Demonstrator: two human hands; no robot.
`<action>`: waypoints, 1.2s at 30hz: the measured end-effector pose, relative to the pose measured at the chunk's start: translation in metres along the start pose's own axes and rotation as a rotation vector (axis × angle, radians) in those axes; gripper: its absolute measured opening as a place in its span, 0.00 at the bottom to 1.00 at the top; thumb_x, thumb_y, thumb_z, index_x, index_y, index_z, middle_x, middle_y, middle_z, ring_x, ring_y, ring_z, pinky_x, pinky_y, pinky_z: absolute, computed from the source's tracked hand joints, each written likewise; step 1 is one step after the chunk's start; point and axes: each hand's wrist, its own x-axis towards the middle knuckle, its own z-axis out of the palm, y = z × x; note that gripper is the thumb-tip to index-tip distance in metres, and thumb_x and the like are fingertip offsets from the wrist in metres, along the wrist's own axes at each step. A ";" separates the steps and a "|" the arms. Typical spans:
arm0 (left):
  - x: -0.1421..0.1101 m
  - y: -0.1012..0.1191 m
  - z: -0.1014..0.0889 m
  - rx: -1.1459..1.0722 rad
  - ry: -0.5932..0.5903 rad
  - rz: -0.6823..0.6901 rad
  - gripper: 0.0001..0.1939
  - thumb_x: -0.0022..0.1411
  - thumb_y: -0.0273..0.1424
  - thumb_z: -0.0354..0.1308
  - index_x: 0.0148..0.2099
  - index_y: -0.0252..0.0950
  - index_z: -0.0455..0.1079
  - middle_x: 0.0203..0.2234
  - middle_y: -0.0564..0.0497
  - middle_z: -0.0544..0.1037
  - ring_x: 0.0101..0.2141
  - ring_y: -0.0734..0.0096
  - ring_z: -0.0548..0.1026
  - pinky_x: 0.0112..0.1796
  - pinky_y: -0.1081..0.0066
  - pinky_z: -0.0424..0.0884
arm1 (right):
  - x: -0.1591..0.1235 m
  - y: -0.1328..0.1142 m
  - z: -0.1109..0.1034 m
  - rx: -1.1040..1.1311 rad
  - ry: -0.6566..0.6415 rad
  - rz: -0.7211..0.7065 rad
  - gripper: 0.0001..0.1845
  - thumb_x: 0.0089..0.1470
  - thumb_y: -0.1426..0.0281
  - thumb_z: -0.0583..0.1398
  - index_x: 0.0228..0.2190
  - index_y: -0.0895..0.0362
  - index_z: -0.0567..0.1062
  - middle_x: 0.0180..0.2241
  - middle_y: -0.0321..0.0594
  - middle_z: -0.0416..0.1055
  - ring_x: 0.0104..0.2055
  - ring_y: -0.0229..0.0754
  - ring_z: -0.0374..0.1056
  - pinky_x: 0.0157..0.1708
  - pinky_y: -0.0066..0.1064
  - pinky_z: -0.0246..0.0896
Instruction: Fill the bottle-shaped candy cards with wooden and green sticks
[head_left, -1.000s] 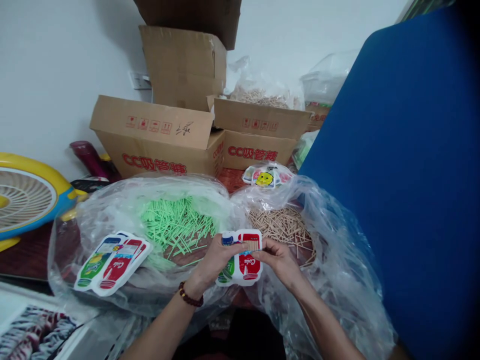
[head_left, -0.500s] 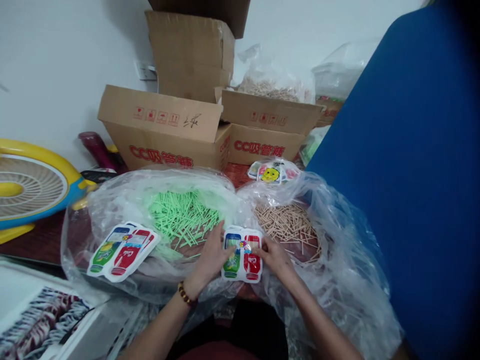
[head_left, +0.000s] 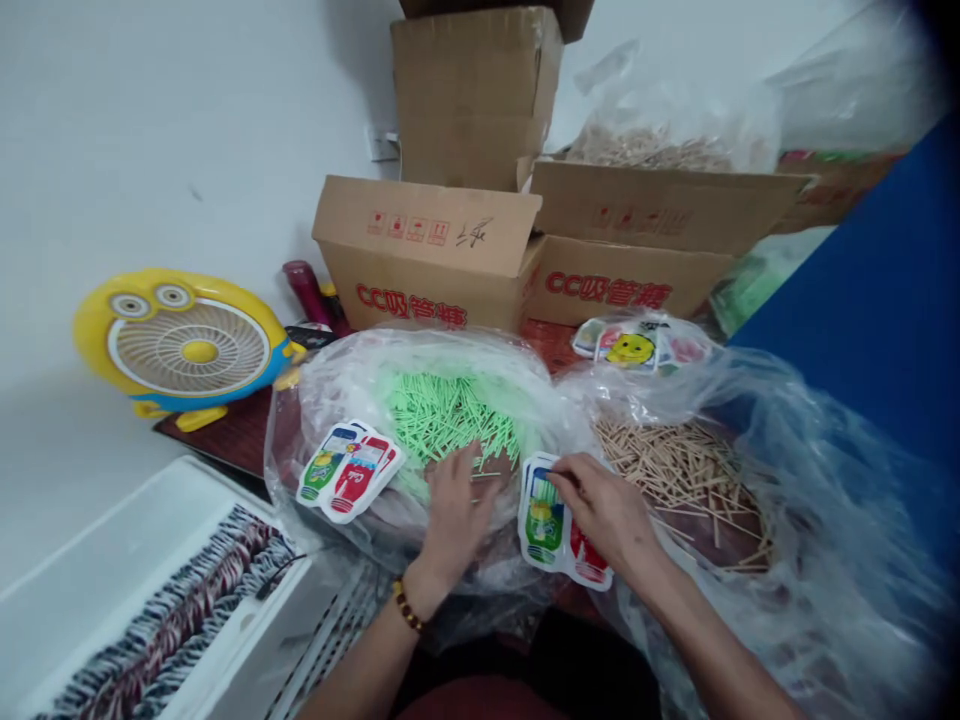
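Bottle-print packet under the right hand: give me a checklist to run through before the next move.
1. Right hand at the packet: ok, its fingers are at the upper part.
2. Firm pinch there: cannot tell, the fingertips are too small to read.
3. Red bottle print fully visible: not ok, the right hand covers its upper part.
4. Left hand apart from the packet: ok, fingers spread.
5. Green sticks near the left hand: ok, just beyond its fingers.
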 end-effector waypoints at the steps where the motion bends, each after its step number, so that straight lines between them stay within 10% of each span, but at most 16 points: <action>1: 0.004 -0.016 -0.017 0.050 0.052 -0.022 0.24 0.65 0.38 0.51 0.61 0.37 0.59 0.52 0.40 0.68 0.53 0.55 0.65 0.53 0.57 0.59 | 0.013 -0.012 0.007 -0.009 -0.039 -0.093 0.11 0.63 0.65 0.49 0.36 0.53 0.70 0.36 0.39 0.72 0.39 0.42 0.69 0.37 0.31 0.58; 6: 0.018 -0.110 -0.098 0.471 0.140 -0.156 0.19 0.65 0.38 0.49 0.53 0.34 0.68 0.44 0.40 0.72 0.46 0.52 0.69 0.47 0.55 0.63 | 0.090 -0.045 0.056 -0.305 -0.204 -0.385 0.11 0.61 0.75 0.51 0.35 0.58 0.74 0.36 0.45 0.71 0.39 0.45 0.67 0.37 0.33 0.58; 11: 0.017 -0.157 -0.121 0.772 0.038 -0.340 0.26 0.64 0.43 0.49 0.58 0.32 0.64 0.47 0.36 0.70 0.45 0.46 0.68 0.40 0.55 0.65 | 0.141 -0.042 0.084 -0.355 -0.231 -0.493 0.12 0.59 0.77 0.53 0.38 0.61 0.75 0.42 0.52 0.68 0.50 0.52 0.59 0.42 0.37 0.59; 19: 0.024 -0.173 -0.124 0.711 0.068 -0.384 0.28 0.63 0.45 0.49 0.59 0.33 0.65 0.47 0.37 0.70 0.46 0.45 0.68 0.43 0.55 0.65 | 0.162 -0.044 0.088 -0.345 -0.256 -0.675 0.11 0.56 0.75 0.56 0.39 0.58 0.76 0.47 0.48 0.66 0.51 0.51 0.56 0.50 0.41 0.53; 26: 0.027 -0.195 -0.127 0.520 0.079 -0.330 0.24 0.60 0.44 0.52 0.52 0.35 0.69 0.41 0.41 0.71 0.42 0.53 0.72 0.44 0.61 0.68 | 0.177 -0.056 0.100 -0.360 -0.153 -0.498 0.11 0.60 0.74 0.52 0.39 0.59 0.74 0.40 0.48 0.70 0.47 0.50 0.59 0.47 0.40 0.50; 36: 0.044 -0.171 -0.150 0.283 0.117 -0.507 0.20 0.53 0.42 0.59 0.45 0.37 0.66 0.36 0.45 0.78 0.39 0.52 0.77 0.39 0.61 0.71 | 0.174 -0.063 0.100 -0.347 -0.245 -0.642 0.12 0.56 0.75 0.55 0.40 0.56 0.75 0.42 0.45 0.70 0.47 0.50 0.59 0.45 0.39 0.49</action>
